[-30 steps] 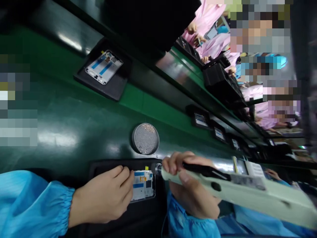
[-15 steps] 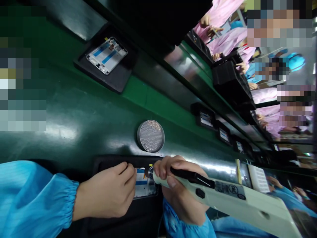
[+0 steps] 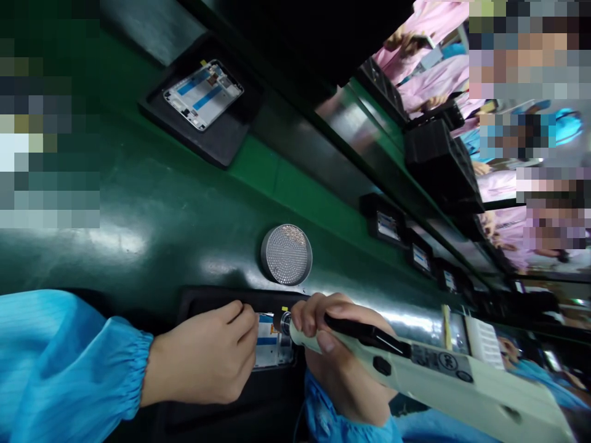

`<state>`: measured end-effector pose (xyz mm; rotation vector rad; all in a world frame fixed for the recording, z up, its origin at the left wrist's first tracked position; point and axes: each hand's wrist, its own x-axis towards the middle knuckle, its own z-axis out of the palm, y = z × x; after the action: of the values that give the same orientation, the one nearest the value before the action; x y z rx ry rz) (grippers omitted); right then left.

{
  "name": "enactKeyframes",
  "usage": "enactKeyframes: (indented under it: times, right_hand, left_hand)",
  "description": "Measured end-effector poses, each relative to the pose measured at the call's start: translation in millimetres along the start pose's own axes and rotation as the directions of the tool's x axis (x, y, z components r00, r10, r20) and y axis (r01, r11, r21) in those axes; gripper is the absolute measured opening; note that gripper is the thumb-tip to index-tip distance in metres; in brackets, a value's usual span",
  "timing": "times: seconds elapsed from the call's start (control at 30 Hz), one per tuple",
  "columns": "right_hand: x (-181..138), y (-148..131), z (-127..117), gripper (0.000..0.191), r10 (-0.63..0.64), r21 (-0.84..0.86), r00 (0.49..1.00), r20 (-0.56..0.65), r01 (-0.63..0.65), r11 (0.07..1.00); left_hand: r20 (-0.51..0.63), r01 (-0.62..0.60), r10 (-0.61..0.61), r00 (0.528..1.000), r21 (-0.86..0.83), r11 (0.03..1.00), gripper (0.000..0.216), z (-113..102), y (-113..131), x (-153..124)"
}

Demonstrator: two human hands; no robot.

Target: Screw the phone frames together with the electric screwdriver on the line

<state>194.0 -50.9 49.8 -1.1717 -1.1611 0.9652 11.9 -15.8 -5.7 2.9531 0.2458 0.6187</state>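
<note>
My right hand (image 3: 341, 344) is wrapped round a pale green electric screwdriver (image 3: 443, 381) with a black lever. Its tip points down at a phone frame (image 3: 268, 355) with blue strips and a small yellow tab. The phone frame lies in a black foam tray (image 3: 207, 298) at the near edge of the green bench. Over the left end of the phone frame is my left hand (image 3: 207, 354), its fingers curled and pressed together; what they hold, if anything, is hidden. A round dish (image 3: 287, 255) with a perforated plate and small screws stands just beyond the tray.
Another phone frame (image 3: 203, 95) lies in a black tray (image 3: 217, 151) at upper left. More trays with phone frames (image 3: 388, 224) line the conveyor to the right. A black bin (image 3: 438, 160) stands beyond them. People in pink and blue sleeves work at the far side.
The whole view has shifted slightly, so the hands and dish appear a little further right. Both hands keep their places at the phone frame, and the screwdriver stays in my right hand.
</note>
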Motion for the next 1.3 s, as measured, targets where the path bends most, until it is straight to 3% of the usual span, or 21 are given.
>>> enactKeyframes:
  times: [0.6, 0.77, 0.87, 0.93, 1.03, 1.17, 1.3]
  right_hand:
    - [-2.7, 4.4, 1.1, 0.023, -0.03, 0.022, 0.999, 0.014, 0.03, 0.999]
    - [-3.5, 10.7, 1.6, 0.023, -0.041, 0.035, 0.999, 0.02, 0.041, 0.999]
    - [3.9, 12.4, -2.1, 0.024, -0.062, 0.056, 0.998, 0.03, 0.06, 0.997]
    - [15.7, 8.4, -12.3, 0.025, -0.103, 0.07, 0.994, -0.036, 0.106, 0.992]
    - [39.3, -4.2, -40.0, 0.022, -0.18, 0.08, 0.952, -0.249, 0.205, 0.975]
    - [63.1, -18.1, -77.2, 0.021, -0.195, 0.032, 0.809, -0.554, 0.255, 0.966]
    - [69.9, -20.4, -96.2, 0.02, -0.294, -0.026, 0.752, -0.59, 0.346, 0.938]
  left_hand:
    - [0.046, 0.009, -0.008, 0.999, -0.034, 0.999, 0.034, -1.9, -1.6, 2.1]
    - [0.08, 0.066, -0.063, 0.995, -0.04, 0.997, 0.045, -0.6, -0.5, 1.9]
    - [0.11, 0.159, -0.154, 0.982, -0.035, 0.987, 0.044, -2.0, 4.4, 3.0]
    - [0.103, 0.205, -0.205, 0.973, 0.008, 0.979, 0.037, -6.6, 9.4, 5.0]
    - [0.026, 0.165, -0.169, 0.985, 0.123, 0.979, 0.033, -20.7, 20.7, 7.9]
    - [-0.001, 0.071, -0.072, 0.997, 0.132, 0.989, 0.036, -43.8, 38.9, 6.0]
    - [0.08, 0.003, -0.008, 0.997, 0.063, 0.998, 0.038, -56.3, 44.7, 1.6]
